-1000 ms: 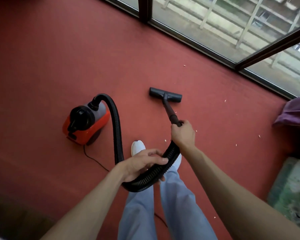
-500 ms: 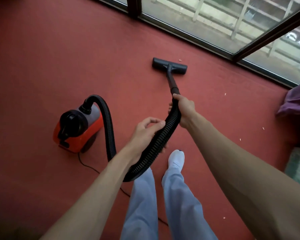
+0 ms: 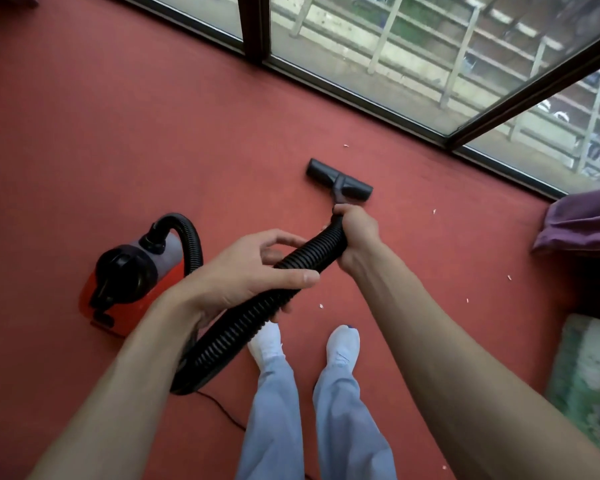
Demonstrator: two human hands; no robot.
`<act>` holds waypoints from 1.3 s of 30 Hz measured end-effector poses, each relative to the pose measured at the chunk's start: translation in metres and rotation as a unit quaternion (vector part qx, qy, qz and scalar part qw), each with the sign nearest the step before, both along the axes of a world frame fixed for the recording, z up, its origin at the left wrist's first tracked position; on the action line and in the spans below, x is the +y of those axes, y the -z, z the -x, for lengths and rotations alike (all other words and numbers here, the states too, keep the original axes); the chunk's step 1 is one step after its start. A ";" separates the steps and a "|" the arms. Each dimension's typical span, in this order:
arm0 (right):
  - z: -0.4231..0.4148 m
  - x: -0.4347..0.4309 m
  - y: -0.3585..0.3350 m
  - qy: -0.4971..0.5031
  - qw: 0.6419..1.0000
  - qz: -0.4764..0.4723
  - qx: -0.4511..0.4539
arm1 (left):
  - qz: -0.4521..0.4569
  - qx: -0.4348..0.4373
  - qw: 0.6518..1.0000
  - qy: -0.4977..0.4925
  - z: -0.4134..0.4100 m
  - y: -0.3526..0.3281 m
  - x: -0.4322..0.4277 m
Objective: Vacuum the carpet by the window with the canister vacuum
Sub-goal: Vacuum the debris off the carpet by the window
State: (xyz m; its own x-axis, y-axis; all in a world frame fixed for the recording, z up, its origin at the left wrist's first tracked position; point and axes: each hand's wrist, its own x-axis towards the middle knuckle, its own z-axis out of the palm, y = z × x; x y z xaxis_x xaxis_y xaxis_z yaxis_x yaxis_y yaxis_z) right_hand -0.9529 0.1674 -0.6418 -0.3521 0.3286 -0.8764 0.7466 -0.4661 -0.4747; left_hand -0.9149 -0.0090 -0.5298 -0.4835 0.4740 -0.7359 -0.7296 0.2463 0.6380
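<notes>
The orange-red and black canister vacuum (image 3: 132, 275) is stood on the red carpet (image 3: 118, 133) left of the person's feet. Its black ribbed hose (image 3: 257, 313) is looped up and carried across to the flat black floor nozzle (image 3: 340, 183), which is laid on the carpet a little short of the dark-framed window (image 3: 395, 46). Both hands are closed on the hose: it is gripped tightly at its nozzle end by the right hand (image 3: 357, 233), and held more loosely further back by the left hand (image 3: 253, 271), thumb over the top and fingers curled beneath.

The task is judged under way but unfinished. Small white scraps (image 3: 434, 211) are seen beyond the nozzle, to its right and near the feet, so those stretches are taken as left to do. None are made out left of the nozzle.

A purple cloth (image 3: 582, 223) and a green-and-white bundle (image 3: 589, 375) are lying at the right edge, and a thin black power cord (image 3: 222, 410) is trailed behind the canister
</notes>
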 end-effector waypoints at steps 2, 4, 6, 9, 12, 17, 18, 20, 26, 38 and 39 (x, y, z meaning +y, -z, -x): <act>0.013 0.008 0.021 -0.015 1.000 -0.021 0.006 | 0.030 0.031 0.999 -0.007 0.000 0.013 0.012; 0.025 0.021 0.038 -0.029 0.999 -0.032 0.011 | 0.037 0.040 0.998 -0.033 -0.001 0.030 0.028; 0.034 0.032 0.048 -0.040 0.999 -0.032 0.019 | 0.037 0.036 0.997 -0.063 -0.002 0.044 0.043; 0.034 0.043 0.048 -0.053 0.998 -0.038 0.027 | 0.022 0.023 0.996 -0.080 -0.007 0.057 0.056; 0.017 0.047 0.031 -0.062 0.997 -0.053 0.015 | 0.010 0.010 0.999 -0.052 -0.012 0.051 0.053; -0.034 0.038 -0.023 -0.041 0.999 -0.012 -0.029 | -0.079 -0.053 0.994 0.046 -0.007 0.019 0.020; -0.043 0.036 -0.028 -0.043 0.998 0.000 -0.038 | -0.090 -0.064 0.992 0.068 -0.005 0.014 0.013; -0.052 0.031 -0.028 -0.046 0.998 0.011 -0.048 | -0.089 -0.074 0.989 0.094 0.001 0.008 0.005; -0.023 0.040 0.018 -0.061 0.997 -0.023 -0.029 | 0.021 -0.017 0.997 0.076 0.008 0.031 0.033; -0.040 0.038 0.010 -0.066 0.995 -0.059 -0.046 | 0.079 0.048 0.993 0.073 -0.006 0.016 0.028; -0.055 0.033 0.006 -0.062 0.995 -0.049 -0.058 | 0.073 0.028 0.992 0.101 -0.004 0.011 0.021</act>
